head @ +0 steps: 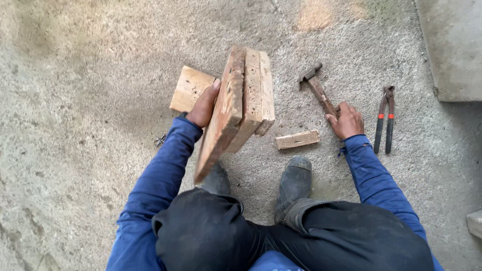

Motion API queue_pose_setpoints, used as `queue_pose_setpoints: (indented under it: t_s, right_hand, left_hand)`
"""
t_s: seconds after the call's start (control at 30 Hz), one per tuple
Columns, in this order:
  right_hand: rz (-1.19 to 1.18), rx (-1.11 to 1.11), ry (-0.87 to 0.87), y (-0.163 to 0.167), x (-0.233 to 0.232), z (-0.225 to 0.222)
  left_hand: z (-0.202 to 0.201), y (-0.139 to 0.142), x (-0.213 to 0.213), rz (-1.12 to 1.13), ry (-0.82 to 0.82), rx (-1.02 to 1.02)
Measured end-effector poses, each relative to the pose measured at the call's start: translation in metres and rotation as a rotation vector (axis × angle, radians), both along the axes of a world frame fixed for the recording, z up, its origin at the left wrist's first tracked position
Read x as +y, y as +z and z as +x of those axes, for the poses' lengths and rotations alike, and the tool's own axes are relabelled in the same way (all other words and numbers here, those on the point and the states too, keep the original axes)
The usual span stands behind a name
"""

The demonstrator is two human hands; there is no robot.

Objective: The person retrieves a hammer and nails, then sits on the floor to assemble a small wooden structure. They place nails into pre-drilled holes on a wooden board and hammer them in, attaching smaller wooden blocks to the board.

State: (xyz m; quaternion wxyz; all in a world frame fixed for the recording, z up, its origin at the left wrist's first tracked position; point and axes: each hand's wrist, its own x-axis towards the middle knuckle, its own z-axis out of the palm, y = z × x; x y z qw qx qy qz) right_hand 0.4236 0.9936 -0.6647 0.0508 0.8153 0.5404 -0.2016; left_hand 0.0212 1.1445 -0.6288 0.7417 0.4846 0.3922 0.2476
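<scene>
- A head-worn camera looks straight down at a person crouching on a rough, speckled grey concrete floor (75,75), with blue sleeves and dark trousers filling the bottom of the frame.
- At centre, the left hand (203,108) holds up a wooden assembly (236,108) of weathered, reddish-brown planks joined face to face, standing on edge. The fingers wrap its left face, thumb up near the top edge; how far they close behind the wood is hidden.
- The assembly is long and flat. Its long axis runs from the upper centre of the frame down and slightly left, with the lower end near the person's left boot (217,179). The surfaces look coarse, pitted and dirty, with small dark holes.
- Right of centre, the right hand (346,120) rests on the floor, its fingers curled loosely over the handle end of a rusty hammer (317,89). The hammer lies flat, its head pointing to the upper left and its handle slanting down to the right.
- Behind the left hand, a pale squarish wooden block (188,88) lies flat, partly covered by the assembly.
- A small pale offcut of wood (297,139) lies between the assembly and the right hand, just above the right boot (293,183).
- Far right, pincers (385,120) with dark and red handles lie lengthwise, their jaws towards the top of the frame.
- A few bent nails (160,139) lie beside the left sleeve.
- A smooth concrete slab (452,45) fills the upper right corner.
</scene>
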Motion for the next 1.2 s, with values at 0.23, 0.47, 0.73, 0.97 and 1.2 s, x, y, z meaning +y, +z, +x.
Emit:
queue_pose_setpoints:
  t_s: [0.23,0.47,0.73,0.97,1.2]
  right_hand:
    - [0.071,0.661,-0.243,0.038,-0.018,-0.020]
    - [0.242,1.528,-0.044,0.174,-0.057,-0.054]
    - [0.082,1.010,0.195,0.235,-0.031,-0.058]
    - [0.076,0.700,0.284,0.251,-0.013,-0.075]
    - [0.045,0.677,0.359,0.221,-0.017,-0.078]
  left_hand:
    - [-0.036,-0.028,-0.003,-0.212,-0.069,0.076]
    - [-0.038,-0.072,-0.036,0.153,0.095,0.200]
    - [-0.015,-0.068,-0.015,0.124,0.304,-0.329]
    - [-0.002,-0.062,0.006,0.580,0.639,0.058]
    - [-0.006,-0.019,-0.025,0.627,0.548,-0.043]
